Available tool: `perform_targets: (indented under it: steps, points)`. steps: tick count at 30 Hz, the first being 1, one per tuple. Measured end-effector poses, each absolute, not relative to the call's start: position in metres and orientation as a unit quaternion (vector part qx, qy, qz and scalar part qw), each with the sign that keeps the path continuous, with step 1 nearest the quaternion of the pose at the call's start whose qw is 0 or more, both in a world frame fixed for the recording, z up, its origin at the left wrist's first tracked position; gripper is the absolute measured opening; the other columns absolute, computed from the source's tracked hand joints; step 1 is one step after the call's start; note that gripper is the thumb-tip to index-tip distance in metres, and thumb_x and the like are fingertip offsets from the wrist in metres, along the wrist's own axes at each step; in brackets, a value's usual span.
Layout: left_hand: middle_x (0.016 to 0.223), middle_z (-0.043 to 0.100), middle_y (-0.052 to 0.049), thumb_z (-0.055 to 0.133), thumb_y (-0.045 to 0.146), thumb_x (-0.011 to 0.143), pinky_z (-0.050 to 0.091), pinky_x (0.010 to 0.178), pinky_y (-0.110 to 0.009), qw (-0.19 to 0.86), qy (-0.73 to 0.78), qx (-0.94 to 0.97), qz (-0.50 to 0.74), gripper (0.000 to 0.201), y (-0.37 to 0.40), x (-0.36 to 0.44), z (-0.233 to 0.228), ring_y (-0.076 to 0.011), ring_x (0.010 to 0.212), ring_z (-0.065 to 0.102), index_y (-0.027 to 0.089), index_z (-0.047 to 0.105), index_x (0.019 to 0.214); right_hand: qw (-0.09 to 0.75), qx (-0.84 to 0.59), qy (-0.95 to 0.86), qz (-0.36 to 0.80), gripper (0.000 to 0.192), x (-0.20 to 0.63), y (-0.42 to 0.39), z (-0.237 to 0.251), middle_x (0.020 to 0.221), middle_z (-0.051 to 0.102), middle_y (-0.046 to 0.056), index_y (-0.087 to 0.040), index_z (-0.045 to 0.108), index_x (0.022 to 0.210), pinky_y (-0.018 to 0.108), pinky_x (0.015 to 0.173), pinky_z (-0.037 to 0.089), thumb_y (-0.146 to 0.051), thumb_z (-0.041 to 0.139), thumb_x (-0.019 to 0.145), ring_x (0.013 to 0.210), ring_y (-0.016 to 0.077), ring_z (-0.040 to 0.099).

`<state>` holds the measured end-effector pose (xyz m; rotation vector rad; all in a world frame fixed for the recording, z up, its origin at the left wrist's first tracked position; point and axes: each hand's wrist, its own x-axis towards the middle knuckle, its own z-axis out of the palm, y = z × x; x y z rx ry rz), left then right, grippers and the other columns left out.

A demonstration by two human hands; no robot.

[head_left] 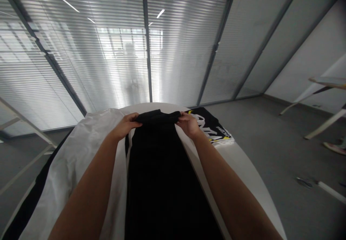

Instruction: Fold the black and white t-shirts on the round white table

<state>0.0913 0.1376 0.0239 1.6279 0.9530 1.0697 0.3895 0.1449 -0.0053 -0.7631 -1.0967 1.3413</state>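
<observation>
A black garment (164,175), laid out as a long strip, runs from the near edge of the view up to the far side of the table; its exact kind I cannot tell. My left hand (127,124) pinches the left corner of its far end, thumb and fingers closed on the cloth. The right corner is gripped the same way by my right hand (188,124). Between the hands the far end is folded over in a thick band. Just beyond my right hand lies a folded black shirt (207,124) with white lettering and yellow trim.
White cloth (72,160) covers the left side of the round white table (251,182) and hangs over its edge. White metal legs (24,124) stand at the left, and other furniture legs (324,124) at the right. A glass wall with blinds (175,60) rises behind.
</observation>
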Motion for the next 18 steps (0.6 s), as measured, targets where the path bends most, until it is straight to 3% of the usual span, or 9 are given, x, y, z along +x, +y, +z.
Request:
perform_targets:
  steps: [7,13,16,18]
  points:
    - [0.082,0.072,-0.003,0.065,0.01,0.054,0.051,0.081,-0.033,0.487,0.428,0.701,0.298,0.026,0.128,0.087,0.035,-0.0242,0.086,0.064,0.022,0.076,0.074,0.546,-0.327,-0.524,0.565,0.012,0.397,0.145,-0.021,0.08,0.07,0.004,-0.018,0.063,0.055,0.031,0.077,0.045,-0.017,0.052,0.05,0.083,0.021,0.062]
    - [0.076,0.073,-0.004,0.061,0.012,0.055,0.052,0.081,-0.034,0.467,0.476,0.682,0.3,0.019,0.131,0.083,0.036,-0.0275,0.087,0.067,0.024,0.074,0.061,0.41,-0.486,-0.655,0.408,0.017,0.402,0.152,-0.016,0.077,0.072,0.005,-0.019,0.067,0.053,0.033,0.079,0.046,-0.015,0.051,0.059,0.087,0.0239,0.064]
    - [0.073,0.071,-0.006,0.064,0.025,0.066,0.051,0.079,-0.033,0.387,0.514,0.693,0.326,0.01,0.139,0.09,0.028,-0.0265,0.081,0.066,0.023,0.073,0.061,0.358,-0.521,-0.704,0.325,0.019,0.397,0.152,-0.007,0.081,0.072,0.005,-0.02,0.073,0.07,0.034,0.084,0.046,-0.015,0.055,0.066,0.086,0.0236,0.063]
    - [0.078,0.071,-0.008,0.071,0.033,0.065,0.049,0.082,-0.034,0.362,0.55,0.662,0.357,0.011,0.143,0.097,0.019,-0.0291,0.088,0.066,0.022,0.073,0.065,0.303,-0.528,-0.739,0.29,0.028,0.389,0.147,-0.004,0.103,0.071,0.008,-0.021,0.074,0.097,0.038,0.093,0.044,-0.022,0.064,0.071,0.1,0.0277,0.062]
